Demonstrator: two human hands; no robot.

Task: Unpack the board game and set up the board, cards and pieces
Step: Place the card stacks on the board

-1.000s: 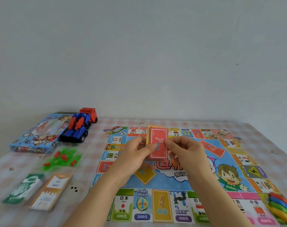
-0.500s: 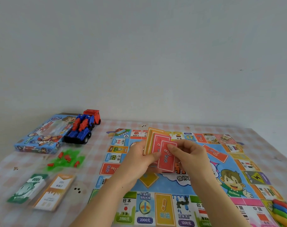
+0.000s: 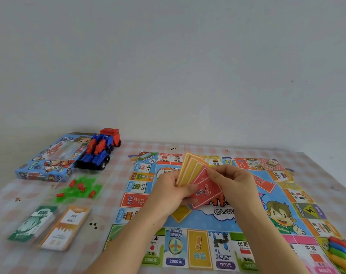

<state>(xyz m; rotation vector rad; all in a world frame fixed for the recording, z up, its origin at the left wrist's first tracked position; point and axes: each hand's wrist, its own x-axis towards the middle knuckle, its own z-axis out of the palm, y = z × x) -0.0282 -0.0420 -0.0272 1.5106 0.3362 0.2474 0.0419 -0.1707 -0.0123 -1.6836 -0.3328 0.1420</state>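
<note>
Table (image 3: 118, 161), checked cloth: board (image 3: 282, 214) lies flat on its right half, your forearms crossing the board's near edge. Game box (image 3: 47, 163) sits at the far-left corner, toy truck (image 3: 101, 153) against its right side. Nearer along the left edge: green bag of red houses (image 3: 79, 189), then green note stack (image 3: 34, 222) beside orange note stack (image 3: 66, 227). Coloured pieces (image 3: 341, 252) lie at the board's near-right corner. Over the board's centre, your left hand (image 3: 168, 190) grips fanned yellow cards (image 3: 189, 171). Your right hand (image 3: 233, 180) pinches a red card (image 3: 206, 191) overlapping them, hiding part of the centre print.

A blue and red toy truck (image 3: 101, 153) is placed far left on a pink checked tablecloth (image 3: 116, 175). A plain wall (image 3: 168, 66) is seen behind.
</note>
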